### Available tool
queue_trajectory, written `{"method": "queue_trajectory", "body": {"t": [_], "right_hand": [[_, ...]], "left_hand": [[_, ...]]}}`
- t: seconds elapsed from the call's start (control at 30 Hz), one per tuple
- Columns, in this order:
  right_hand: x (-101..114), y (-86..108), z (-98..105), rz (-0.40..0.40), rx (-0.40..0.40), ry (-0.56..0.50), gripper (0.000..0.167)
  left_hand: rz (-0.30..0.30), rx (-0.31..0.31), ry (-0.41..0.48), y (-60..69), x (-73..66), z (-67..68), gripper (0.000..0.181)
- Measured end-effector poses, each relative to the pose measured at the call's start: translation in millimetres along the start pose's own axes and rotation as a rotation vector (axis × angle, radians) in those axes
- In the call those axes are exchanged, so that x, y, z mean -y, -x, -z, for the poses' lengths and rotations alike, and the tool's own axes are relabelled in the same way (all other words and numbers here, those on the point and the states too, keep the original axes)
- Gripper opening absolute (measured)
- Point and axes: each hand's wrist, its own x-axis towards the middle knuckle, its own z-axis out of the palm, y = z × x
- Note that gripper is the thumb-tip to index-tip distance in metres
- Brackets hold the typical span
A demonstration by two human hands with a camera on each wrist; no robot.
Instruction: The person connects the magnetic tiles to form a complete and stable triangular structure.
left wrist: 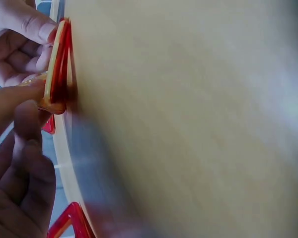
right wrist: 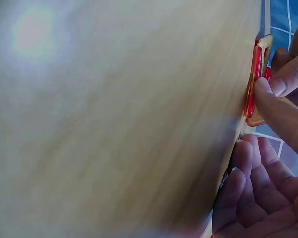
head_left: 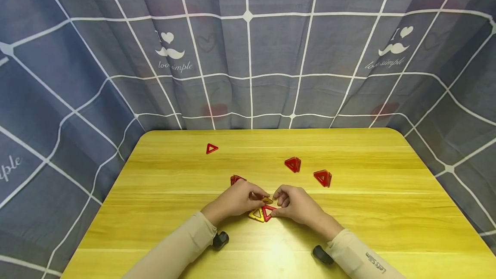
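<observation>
My left hand (head_left: pixel 241 197) pinches a yellow triangular magnetic tile (head_left: pixel 267 200) between thumb and index finger, tilted up from the table. Below it, a second yellow triangular tile (head_left: pixel 256 215) lies beside a red triangular tile (head_left: pixel 267 213). The thumb of my right hand (head_left: pixel 298 205) presses the red tile's right side. Its other fingers are loosely bent and apart from the tile, as the right wrist view shows at the fingers (right wrist: pixel 248 183). Seen edge-on in the left wrist view, the tiles (left wrist: pixel 57 69) sit close together between both hands.
Behind my left hand is a small pile of red triangles (head_left: pixel 236 179), partly hidden. Further right lie two more red piles (head_left: pixel 292 164) (head_left: pixel 323 178). One single red triangle (head_left: pixel 211 148) rests at the back left. A checked curtain (head_left: pixel 271 55) hangs behind the wooden table (head_left: pixel 162 210).
</observation>
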Motion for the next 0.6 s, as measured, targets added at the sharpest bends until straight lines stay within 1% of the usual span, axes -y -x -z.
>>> {"method": "queue_trajectory", "body": {"t": [0.13, 0.3, 0.43, 0.5, 0.6], "right_hand": [[-0.8, -0.4, 0.0, 0.0, 0.003, -0.004, 0.033], [-3.7, -0.9, 0.1, 0.024, 0.011, -0.007, 0.021], [-4.8, -0.8, 0.9, 0.03, 0.018, -0.017, 0.011], [-4.4, -0.5, 1.3, 0.029, 0.022, -0.021, 0.009], [-4.2, 0.0, 1.5, 0.023, 0.021, -0.02, 0.009]], "left_hand": [[0.021, -0.011, 0.009, -2.5, -1.3, -3.7, 0.011], [0.021, -0.022, 0.026, -3.1, -2.7, -6.8, 0.009], [0.017, -0.03, -0.009, -1.7, -3.6, -6.3, 0.012], [0.04, -0.019, -0.029, 1.4, -4.9, -4.1, 0.017], [0.096, 0.02, -0.061, 10.0, -8.5, 0.9, 0.03]]}}
